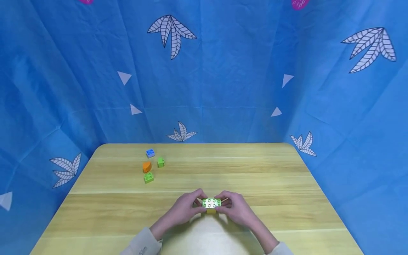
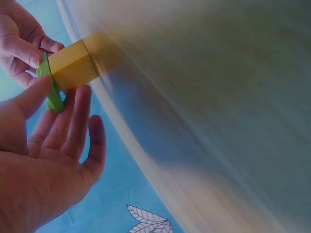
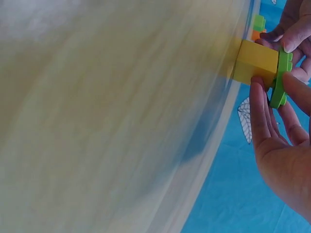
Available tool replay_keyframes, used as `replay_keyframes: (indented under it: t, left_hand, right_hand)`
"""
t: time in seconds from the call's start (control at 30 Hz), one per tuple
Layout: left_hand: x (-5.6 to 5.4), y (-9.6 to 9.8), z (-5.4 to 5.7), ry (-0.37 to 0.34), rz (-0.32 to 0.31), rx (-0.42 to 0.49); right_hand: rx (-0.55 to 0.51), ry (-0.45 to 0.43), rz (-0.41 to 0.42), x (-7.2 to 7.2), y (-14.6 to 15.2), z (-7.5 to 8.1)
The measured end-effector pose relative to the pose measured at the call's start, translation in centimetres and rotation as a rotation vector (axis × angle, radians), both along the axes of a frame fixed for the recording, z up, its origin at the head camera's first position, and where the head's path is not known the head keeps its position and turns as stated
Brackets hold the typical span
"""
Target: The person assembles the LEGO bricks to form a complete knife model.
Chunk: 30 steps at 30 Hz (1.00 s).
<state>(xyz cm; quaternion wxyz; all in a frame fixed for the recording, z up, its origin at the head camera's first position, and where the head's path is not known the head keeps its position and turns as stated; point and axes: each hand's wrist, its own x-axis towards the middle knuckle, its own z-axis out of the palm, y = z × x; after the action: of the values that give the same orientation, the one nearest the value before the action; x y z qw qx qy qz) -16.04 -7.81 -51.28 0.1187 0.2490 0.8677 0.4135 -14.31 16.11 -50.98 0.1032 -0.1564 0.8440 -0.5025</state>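
A yellow block stands on the table near its front edge. On top of it lies a thin light-green studded plate, longer than the block, so both its ends overhang. My left hand pinches one end of this plate between thumb and fingers. At the opposite end, my right hand grips it the same way. In the left wrist view the plate sits flush against the yellow block. Some right fingertips come close to the side of the yellow block in the right wrist view.
Toward the back left of the wooden table lie a blue brick, a small green brick, an orange curved piece and a green four-stud brick. Blue patterned cloth hangs behind and along both sides.
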Motion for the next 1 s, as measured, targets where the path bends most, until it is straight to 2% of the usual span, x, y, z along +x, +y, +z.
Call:
replay_keyframes:
  t: [0.67, 1.0]
  left_hand:
    - [-0.36, -0.27, -0.04, -0.072, -0.024, 0.075]
    - [-0.63, -0.28, -0.52, -0.097, -0.018, 0.089]
  right_hand:
    - [-0.010, -0.047, 0.026, -0.21, 0.08, -0.11]
    - [-0.027, -0.047, 0.032, -0.21, 0.06, 0.09]
